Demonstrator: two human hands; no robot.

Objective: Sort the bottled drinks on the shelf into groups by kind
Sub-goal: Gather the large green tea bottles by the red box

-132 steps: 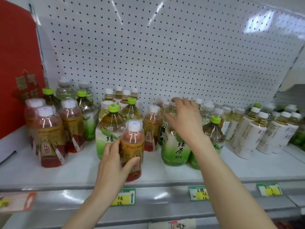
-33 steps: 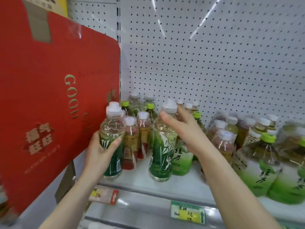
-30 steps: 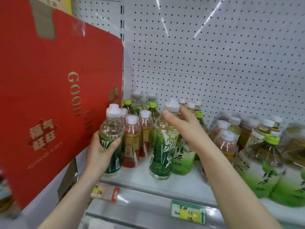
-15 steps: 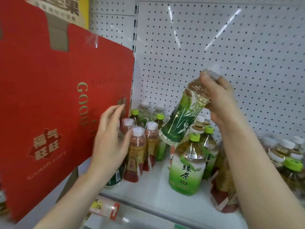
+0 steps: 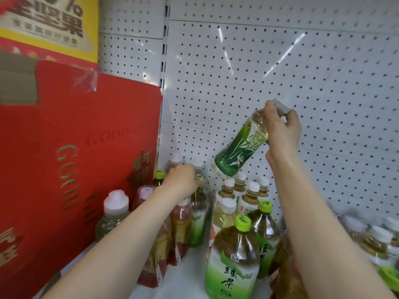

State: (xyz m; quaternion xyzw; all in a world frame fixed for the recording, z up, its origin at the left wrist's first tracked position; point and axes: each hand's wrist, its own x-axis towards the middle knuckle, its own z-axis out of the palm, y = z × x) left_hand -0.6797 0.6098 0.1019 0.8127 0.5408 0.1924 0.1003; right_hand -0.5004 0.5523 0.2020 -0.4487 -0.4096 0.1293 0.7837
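Green bottle (image 5: pixel 237 151) held in the air, tilted, above the drinks (image 5: pixel 233 255) on the shelf (image 5: pixel 190 277).
Right hand (image 5: pixel 282 134) grips it at the neck, cap end uppermost, in front of the pegboard (image 5: pixel 280 61). Left hand (image 5: pixel 180 183) lies over the top of a back-row bottle (image 5: pixel 199 203) near the red box (image 5: pixel 86 169); its fingers are hidden, so a grip cannot be told.

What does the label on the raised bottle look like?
Dark green with pale bamboo-leaf strokes, on the bottle in the right hand; head view.
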